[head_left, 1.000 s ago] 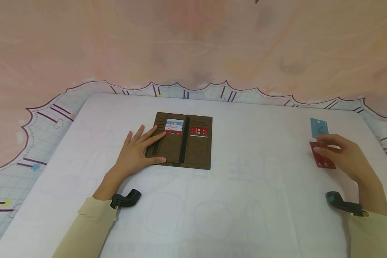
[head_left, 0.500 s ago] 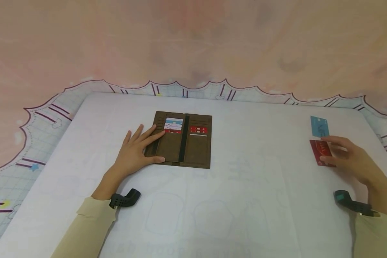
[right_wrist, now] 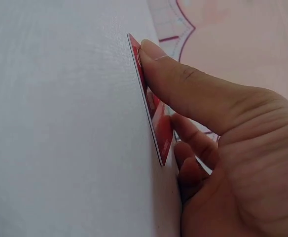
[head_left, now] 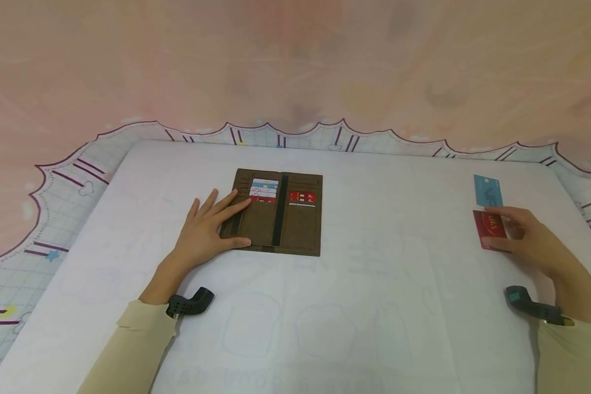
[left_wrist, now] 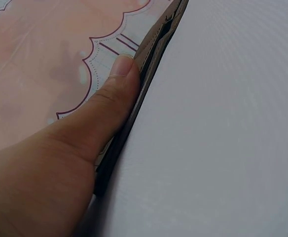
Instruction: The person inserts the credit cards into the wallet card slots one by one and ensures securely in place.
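A brown bifold wallet point(head_left: 300, 230) lies spread flat on the table, with a black strip down its middle. Several white, blue and red cards point(head_left: 263, 191) show in its left slots, and a red card point(head_left: 302, 197) in the right half. My left hand point(head_left: 202, 232) rests with spread fingers on the wallet's left side, the thumb along its near edge. Far to the right, my right hand point(head_left: 542, 243) pinches a red card point(head_left: 490, 223) between thumb and index finger at its near and far edges. Its face reads VIP. Just beyond it lies a blue card point(head_left: 487, 189).
A white cloth point(head_left: 374, 306) with faint outlines covers the table. A scalloped border point(head_left: 88, 169) with purple stripes runs around it, and pinkish fabric point(head_left: 295, 65) spreads behind. Each wrist wears a black camera band point(head_left: 192, 302).
My right hand has drawn back right off the red card, then come slightly left, its thumb and index finger now at the card's edges. My left hand stays on the wallet.
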`<control>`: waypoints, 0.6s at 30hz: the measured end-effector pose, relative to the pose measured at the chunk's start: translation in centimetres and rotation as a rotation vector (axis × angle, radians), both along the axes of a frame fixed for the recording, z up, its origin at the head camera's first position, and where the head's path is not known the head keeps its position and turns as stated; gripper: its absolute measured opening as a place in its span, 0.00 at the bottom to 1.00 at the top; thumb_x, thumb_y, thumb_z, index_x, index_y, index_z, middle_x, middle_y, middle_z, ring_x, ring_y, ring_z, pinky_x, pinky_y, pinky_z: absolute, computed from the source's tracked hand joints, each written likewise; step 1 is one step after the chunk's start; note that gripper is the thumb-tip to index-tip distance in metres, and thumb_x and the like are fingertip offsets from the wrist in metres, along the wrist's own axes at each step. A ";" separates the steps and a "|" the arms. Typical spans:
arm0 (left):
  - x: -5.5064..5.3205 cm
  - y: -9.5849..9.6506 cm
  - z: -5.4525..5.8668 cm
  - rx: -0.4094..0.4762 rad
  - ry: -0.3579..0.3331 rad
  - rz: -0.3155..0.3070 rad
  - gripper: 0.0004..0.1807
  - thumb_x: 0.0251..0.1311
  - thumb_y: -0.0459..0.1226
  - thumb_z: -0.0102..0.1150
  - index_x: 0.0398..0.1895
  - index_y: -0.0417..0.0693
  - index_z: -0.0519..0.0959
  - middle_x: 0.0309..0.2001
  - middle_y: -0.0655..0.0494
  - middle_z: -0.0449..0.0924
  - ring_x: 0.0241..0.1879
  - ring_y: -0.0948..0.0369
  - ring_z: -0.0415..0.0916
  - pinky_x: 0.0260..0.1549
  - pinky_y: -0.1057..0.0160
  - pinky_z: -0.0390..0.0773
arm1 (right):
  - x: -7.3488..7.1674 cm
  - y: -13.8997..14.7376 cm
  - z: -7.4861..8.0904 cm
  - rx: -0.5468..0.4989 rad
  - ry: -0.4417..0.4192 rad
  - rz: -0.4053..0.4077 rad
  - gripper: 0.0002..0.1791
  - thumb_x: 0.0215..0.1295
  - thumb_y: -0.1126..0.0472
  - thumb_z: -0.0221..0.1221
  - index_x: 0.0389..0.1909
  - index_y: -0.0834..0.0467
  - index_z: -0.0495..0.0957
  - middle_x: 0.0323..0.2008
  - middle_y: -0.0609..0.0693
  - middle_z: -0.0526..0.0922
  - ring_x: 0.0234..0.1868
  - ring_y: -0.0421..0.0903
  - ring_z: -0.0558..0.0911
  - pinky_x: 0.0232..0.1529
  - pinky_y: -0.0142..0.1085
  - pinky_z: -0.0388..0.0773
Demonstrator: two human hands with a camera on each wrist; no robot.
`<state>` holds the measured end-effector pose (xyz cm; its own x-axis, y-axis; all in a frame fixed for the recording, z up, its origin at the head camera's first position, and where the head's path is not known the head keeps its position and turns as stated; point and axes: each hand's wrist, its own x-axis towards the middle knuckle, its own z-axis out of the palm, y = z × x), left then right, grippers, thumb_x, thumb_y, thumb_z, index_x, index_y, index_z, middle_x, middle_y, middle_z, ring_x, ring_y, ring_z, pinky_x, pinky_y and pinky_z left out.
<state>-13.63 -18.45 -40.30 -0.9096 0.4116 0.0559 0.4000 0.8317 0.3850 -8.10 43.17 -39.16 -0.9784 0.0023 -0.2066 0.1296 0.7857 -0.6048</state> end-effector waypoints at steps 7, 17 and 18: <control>0.0 0.0 0.0 -0.004 -0.002 0.001 0.47 0.49 0.63 0.64 0.73 0.64 0.60 0.75 0.54 0.48 0.74 0.46 0.32 0.67 0.42 0.26 | -0.3 -0.1 -0.1 0.027 -0.006 0.014 0.45 0.62 0.53 0.64 0.71 0.66 0.52 0.66 0.75 0.46 0.62 0.77 0.50 0.50 0.71 0.63; 0.0 0.0 -0.1 0.001 0.002 0.001 0.47 0.49 0.63 0.64 0.72 0.64 0.60 0.75 0.54 0.49 0.74 0.46 0.32 0.67 0.42 0.26 | -0.2 -0.4 0.0 0.038 -0.025 -0.020 0.45 0.62 0.49 0.64 0.70 0.66 0.53 0.63 0.75 0.44 0.58 0.75 0.50 0.42 0.64 0.75; 0.0 0.0 -0.1 0.001 0.002 0.001 0.47 0.49 0.62 0.64 0.72 0.64 0.60 0.75 0.53 0.49 0.74 0.46 0.32 0.67 0.42 0.26 | -0.2 -0.4 0.0 0.034 -0.022 -0.020 0.44 0.62 0.50 0.64 0.70 0.67 0.53 0.63 0.75 0.44 0.58 0.75 0.50 0.42 0.63 0.76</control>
<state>-13.65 -18.44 -40.40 -0.9100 0.4106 0.0578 0.3997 0.8317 0.3854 -8.34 42.72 -39.17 -0.9734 0.0291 -0.2274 0.1583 0.8027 -0.5750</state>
